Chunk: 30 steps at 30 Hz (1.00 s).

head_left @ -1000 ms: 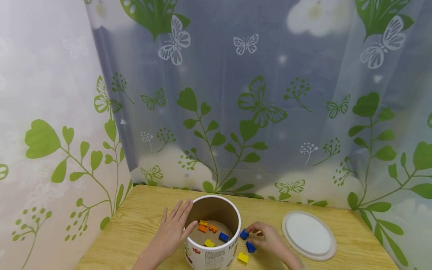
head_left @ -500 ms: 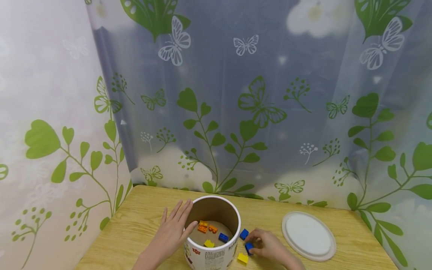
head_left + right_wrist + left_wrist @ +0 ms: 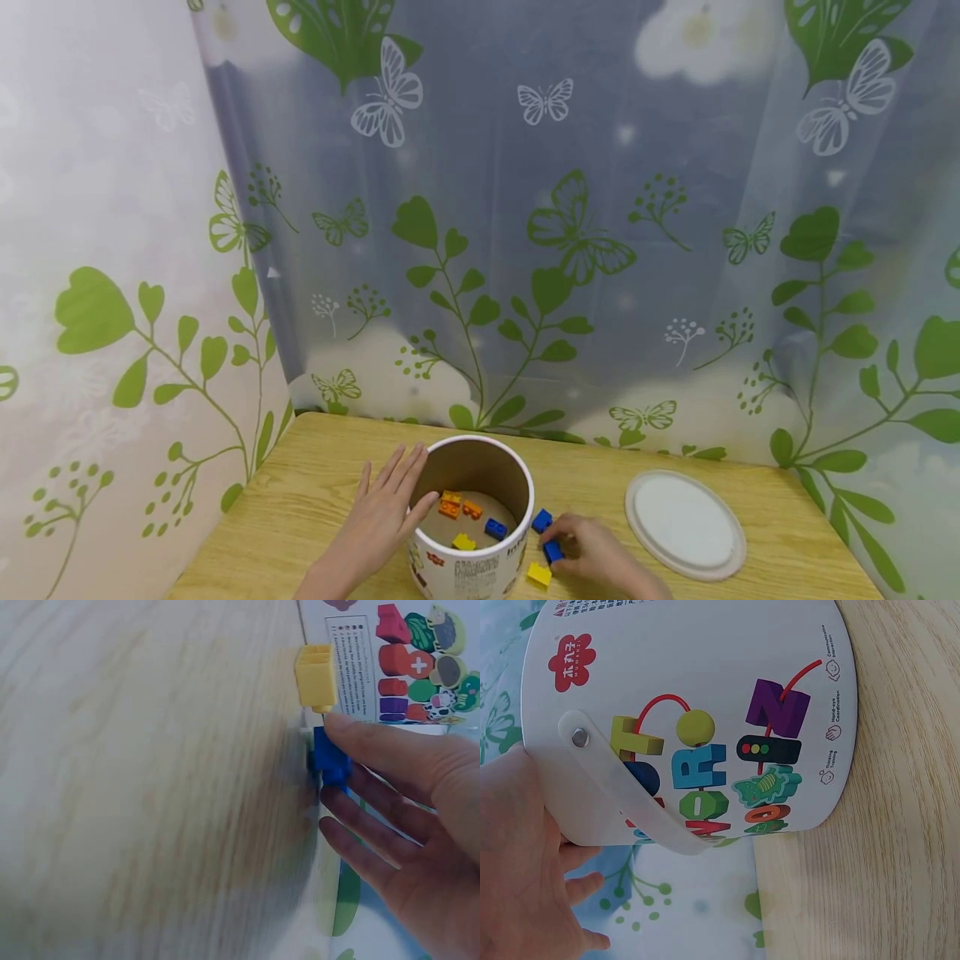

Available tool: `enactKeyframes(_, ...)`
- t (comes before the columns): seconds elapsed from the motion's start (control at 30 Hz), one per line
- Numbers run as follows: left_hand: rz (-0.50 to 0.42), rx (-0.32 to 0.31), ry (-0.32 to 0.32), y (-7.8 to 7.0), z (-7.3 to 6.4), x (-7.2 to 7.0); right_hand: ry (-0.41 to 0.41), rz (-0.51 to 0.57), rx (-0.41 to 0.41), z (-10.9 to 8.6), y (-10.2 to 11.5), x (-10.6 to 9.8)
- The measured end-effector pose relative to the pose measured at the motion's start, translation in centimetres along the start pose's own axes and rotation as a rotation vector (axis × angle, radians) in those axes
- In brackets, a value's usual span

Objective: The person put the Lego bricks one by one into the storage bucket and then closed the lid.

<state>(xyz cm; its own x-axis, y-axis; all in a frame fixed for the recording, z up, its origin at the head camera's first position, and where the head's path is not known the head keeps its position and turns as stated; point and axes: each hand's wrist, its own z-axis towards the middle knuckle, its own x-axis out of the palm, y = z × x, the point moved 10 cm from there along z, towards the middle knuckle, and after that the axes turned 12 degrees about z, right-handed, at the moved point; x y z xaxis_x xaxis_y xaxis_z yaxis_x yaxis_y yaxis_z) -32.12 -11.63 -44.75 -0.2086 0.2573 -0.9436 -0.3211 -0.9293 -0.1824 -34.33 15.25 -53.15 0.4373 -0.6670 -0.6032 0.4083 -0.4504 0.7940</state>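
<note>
A white printed bucket (image 3: 468, 575) stands upright on the table, its mouth uncovered. My left hand (image 3: 375, 517) rests on its left rim with fingers straight. The left wrist view has this hand (image 3: 517, 862) beside the bucket's wall (image 3: 675, 664). To the right of the bucket, my right hand (image 3: 600, 552) pinches a blue toy brick (image 3: 553, 551) between thumb and fingers, low at the tabletop. In the right wrist view the thumb lies against one end of the blue brick (image 3: 330, 754). Another blue brick (image 3: 542, 521) lies just behind it, and a yellow brick (image 3: 538, 575) in front.
Inside the bucket lie orange bricks (image 3: 450, 506), a blue brick (image 3: 496, 528) and a yellow brick (image 3: 463, 542). A round white lid (image 3: 686, 525) lies flat at the right of the wooden table (image 3: 330, 467). Patterned curtains (image 3: 480, 250) hang behind. The bucket has a white handle (image 3: 641, 791).
My right hand has shifted from the farther blue brick toward the nearer one, and its fingers have closed round that one. The left hand stays on the rim.
</note>
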Motion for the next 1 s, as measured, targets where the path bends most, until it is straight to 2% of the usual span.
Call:
enactKeyframes(0.13, -0.003, 0.000, 0.005, 0.0, -0.1, -0.1, -0.049, 0.037, -0.005, 0.2, 0.5, -0.9)
enactKeyframes(0.4, -0.022, 0.001, 0.010, -0.1, -0.1, -0.2, -0.190, 0.073, -0.116, 0.3, 3.3, -3.6)
enactKeyframes(0.7, -0.020, -0.005, 0.009, -0.1, -0.1, -0.2, -0.354, 0.048, -0.102, -0.1, 5.2, -6.4)
enactKeyframes(1.0, -0.011, 0.001, -0.004, -0.1, 0.0, -0.2, -0.431, -0.017, -0.127, 0.2, 6.0, -7.5)
